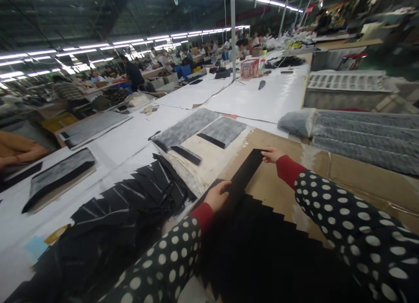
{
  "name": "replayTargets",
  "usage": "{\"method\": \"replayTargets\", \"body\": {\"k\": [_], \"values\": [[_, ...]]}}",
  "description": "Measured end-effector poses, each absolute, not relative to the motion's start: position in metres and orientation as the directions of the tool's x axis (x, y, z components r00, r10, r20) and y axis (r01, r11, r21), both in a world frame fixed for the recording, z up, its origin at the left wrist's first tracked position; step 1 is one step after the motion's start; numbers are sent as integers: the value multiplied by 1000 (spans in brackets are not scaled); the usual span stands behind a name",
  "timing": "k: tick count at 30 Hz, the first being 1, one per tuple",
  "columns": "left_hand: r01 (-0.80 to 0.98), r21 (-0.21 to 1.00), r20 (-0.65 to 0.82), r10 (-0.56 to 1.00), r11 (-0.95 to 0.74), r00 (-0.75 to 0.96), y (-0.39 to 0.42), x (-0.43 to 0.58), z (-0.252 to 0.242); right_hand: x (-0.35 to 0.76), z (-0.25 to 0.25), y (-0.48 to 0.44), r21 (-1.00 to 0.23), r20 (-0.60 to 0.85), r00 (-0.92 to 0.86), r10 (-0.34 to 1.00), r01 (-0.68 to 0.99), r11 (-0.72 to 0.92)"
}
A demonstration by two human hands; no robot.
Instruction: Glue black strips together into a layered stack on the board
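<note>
A black fabric strip (248,168) lies slantwise between my two hands over brown cardboard. At its far right end, my right hand (272,155) pinches the corner between thumb and fingers. My left hand (217,195) is closed on the strip's near left edge; its fingertips are partly hidden against the dark cloth. Just below the strip, a fanned stack of black fabric pieces (262,246) spreads toward me, with stepped edges. To the left of my left hand is a loose heap of black strips (131,202) with pale lines on them.
Beyond my hands lie grey fabric panels (188,126) with black bands. Brown cardboard (294,159) covers the table at right, beside plastic-wrapped grey rolls (366,137). A metal post (233,37) rises from the white table (262,98). A person's arm (22,152) rests at far left.
</note>
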State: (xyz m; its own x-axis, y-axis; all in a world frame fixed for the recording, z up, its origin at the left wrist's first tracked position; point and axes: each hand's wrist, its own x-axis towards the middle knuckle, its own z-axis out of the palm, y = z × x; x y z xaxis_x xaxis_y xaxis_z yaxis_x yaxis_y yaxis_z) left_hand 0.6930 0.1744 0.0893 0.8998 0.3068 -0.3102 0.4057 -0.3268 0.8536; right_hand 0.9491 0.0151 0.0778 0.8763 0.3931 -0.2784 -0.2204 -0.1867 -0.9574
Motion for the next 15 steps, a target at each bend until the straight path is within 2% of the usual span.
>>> {"method": "replayTargets", "body": {"k": [3,6,11,15], "values": [[343,815,-213,309,-467,927,182,734,68,988,64,24,-953,-269,923,275,-216,-211],[315,801,-169,312,-509,935,192,770,47,1022,49,37,-957,-226,955,195,-179,-230],[300,807,-149,316,-509,937,200,811,27,1065,28,57,-947,-77,985,154,-24,-320],[311,774,-146,322,-552,935,199,828,28,1087,17,66,-894,39,986,160,106,-436]]}}
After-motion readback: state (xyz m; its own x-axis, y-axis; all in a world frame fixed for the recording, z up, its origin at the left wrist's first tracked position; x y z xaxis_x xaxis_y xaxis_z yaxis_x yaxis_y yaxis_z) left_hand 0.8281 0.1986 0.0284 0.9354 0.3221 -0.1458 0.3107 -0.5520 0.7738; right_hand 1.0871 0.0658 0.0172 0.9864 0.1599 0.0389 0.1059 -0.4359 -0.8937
